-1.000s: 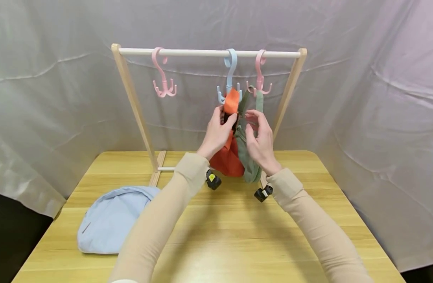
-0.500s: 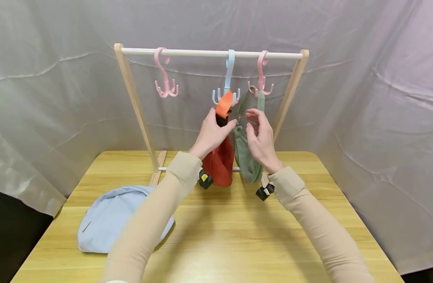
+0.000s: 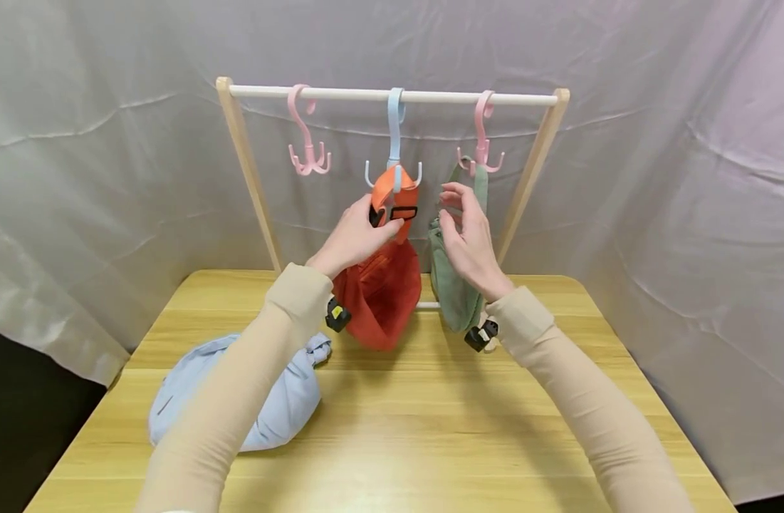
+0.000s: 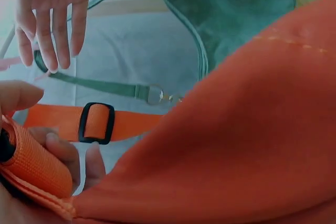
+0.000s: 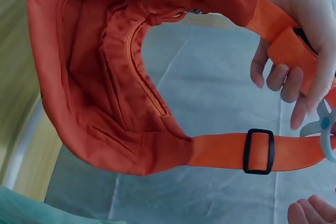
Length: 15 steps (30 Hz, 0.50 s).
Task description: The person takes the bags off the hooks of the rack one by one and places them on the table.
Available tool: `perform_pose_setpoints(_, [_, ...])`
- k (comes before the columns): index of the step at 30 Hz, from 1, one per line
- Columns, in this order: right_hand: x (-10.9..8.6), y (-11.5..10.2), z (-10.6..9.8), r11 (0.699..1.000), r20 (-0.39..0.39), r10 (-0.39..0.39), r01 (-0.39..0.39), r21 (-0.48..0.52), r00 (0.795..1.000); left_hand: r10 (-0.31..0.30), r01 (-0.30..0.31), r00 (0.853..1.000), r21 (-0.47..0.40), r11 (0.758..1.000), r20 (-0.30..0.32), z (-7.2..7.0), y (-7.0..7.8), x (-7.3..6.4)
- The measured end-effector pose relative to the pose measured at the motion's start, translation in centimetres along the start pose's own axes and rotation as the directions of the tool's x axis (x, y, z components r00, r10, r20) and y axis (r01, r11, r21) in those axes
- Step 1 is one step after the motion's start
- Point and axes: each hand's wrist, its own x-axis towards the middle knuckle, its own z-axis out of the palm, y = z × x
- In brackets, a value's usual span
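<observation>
A red-orange waist bag (image 3: pixel 385 299) hangs by its orange strap (image 3: pixel 384 187) from the light-blue four-prong hook (image 3: pixel 394 135) on the rail. My left hand (image 3: pixel 353 239) grips one side of this strap, near a black buckle; in the right wrist view its fingers (image 5: pixel 290 77) wrap the webbing. Lower on the strap's other side sits a black slider (image 5: pixel 259 151). My right hand (image 3: pixel 467 239), fingers relaxed and holding nothing, is in front of a green bag (image 3: pixel 452 278). That bag hangs by its strap from the right pink hook (image 3: pixel 481 135).
The white rail (image 3: pixel 359 93) spans two wooden posts. Toward its left end hangs another pink hook (image 3: pixel 308 146) with bare prongs. On the wooden table (image 3: pixel 398 442) lies a light-blue bag (image 3: pixel 289 402), partly covered by my left sleeve. Grey cloth (image 3: pixel 142 178) stands behind.
My left hand has moved left with the waist bag, and the light-blue hook has slid left along the rail and turned. Space has widened between the two hanging bags. My right hand has barely moved.
</observation>
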Motion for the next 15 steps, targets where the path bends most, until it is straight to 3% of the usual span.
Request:
perform_pose_setpoints(5, [1.1, -0.5, 0.5, 0.998, 0.072, 0.069, -0.069, 0.0, 0.995, 0.0, -0.003, 0.998, 0.041, 0.999, 0.067, -0.9, -0.3, 0.4])
perform_pose_setpoints(11, [2.8, -0.8, 1.8, 0.96, 0.161, 0.18, -0.209, 0.188, 0.97, -0.026, 0.027, 0.993, -0.004, 1.0, 0.117, -1.8, -0.2, 0.6])
perform_pose_setpoints(15, [3.6, -0.8, 2.4, 0.949, 0.19, 0.223, -0.258, 0.182, 0.956, -0.025, 0.028, 0.987, -0.016, 0.999, 0.159, -2.2, -0.2, 0.8])
